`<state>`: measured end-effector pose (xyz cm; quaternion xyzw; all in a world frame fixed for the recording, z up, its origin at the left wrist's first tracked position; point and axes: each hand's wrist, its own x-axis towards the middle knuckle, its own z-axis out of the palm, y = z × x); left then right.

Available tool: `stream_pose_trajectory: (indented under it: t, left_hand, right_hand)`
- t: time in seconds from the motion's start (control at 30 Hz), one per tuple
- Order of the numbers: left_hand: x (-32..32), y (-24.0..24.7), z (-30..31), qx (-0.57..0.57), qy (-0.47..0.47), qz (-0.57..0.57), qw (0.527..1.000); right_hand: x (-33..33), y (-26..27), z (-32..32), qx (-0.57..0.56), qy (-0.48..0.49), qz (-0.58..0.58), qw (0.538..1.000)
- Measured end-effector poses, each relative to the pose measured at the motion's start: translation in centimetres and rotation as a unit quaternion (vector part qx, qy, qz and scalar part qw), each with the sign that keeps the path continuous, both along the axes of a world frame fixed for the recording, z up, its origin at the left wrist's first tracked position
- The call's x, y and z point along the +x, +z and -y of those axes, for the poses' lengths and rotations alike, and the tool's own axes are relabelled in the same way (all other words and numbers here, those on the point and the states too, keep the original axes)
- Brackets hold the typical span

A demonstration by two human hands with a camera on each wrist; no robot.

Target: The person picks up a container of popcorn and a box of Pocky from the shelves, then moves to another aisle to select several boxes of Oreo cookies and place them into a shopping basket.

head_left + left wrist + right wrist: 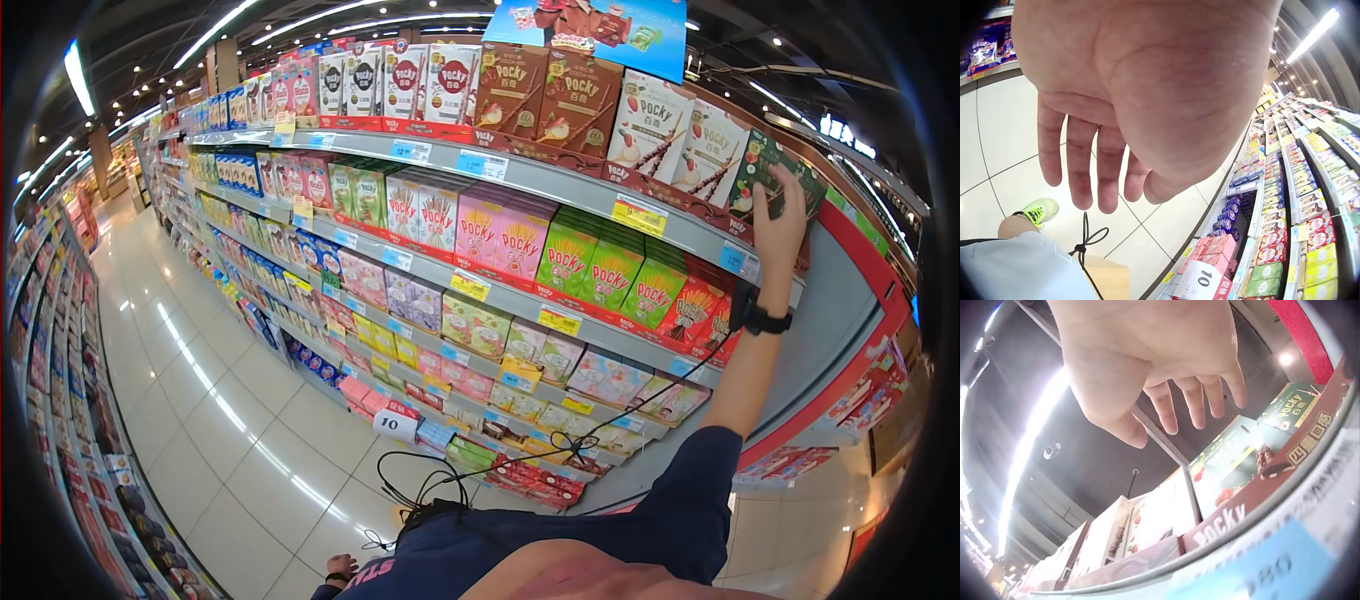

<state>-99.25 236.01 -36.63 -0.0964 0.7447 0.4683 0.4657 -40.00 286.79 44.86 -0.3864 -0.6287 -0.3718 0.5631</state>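
**Released grip, both hands: right hand at green Pocky box, top shelf**

Grip, right: right hand [778,215] raised, fingers [1200,403] straight and spread, clasping nothing. In the head view it lies over the green Pocky box [770,160]. The right wrist view shows the fingertips just above that box; contact cannot be told.

Item: green Pocky box, upright and leaning slightly, last in its row at the 2 o'clock end of the top shelf [560,182], at 2 o'clock in the head view.

Neighbours: white Pocky boxes [655,125] just beside it at its 9 o'clock. Brown Pocky boxes [545,95] stand further along the same way.

Fittings: blue price label [738,260] on the shelf edge at 6 o'clock of the hand. Black wrist strap [762,320] below it, with a black cable [640,400] running down the forearm.

Grip, left: left hand [1129,87] hangs at 6 o'clock, low in the head view, fingers loose and pointing down, holding nothing.

Below the left hand: tiled floor [997,144], yellow-green shoe [1040,210], and a "10" sign [1200,281] at the lowest shelf.
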Motion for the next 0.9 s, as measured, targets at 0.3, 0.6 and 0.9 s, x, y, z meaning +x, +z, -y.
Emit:
stream_pose_trajectory:
  t: [0.3, 0.6, 0.9]
  left_hand:
    - [4.0, 10.3, -0.6, -0.089, -0.067, -0.057, 0.992]
    - [0.2, 15.3, -4.9, 0.053, -0.293, -0.163, 0.941]
    - [4.9, 23.6, -11.9, 0.119, -0.465, -0.077, 0.874]
  right_hand:
    - [-7.4, -13.0, 3.0, -0.162, 0.176, -0.095, 0.966]
    - [-9.5, -19.8, -1.4, -0.131, 0.043, 0.003, 0.990]
    - [-11.8, -19.5, -3.8, -0.140, -0.062, 0.094, 0.984]
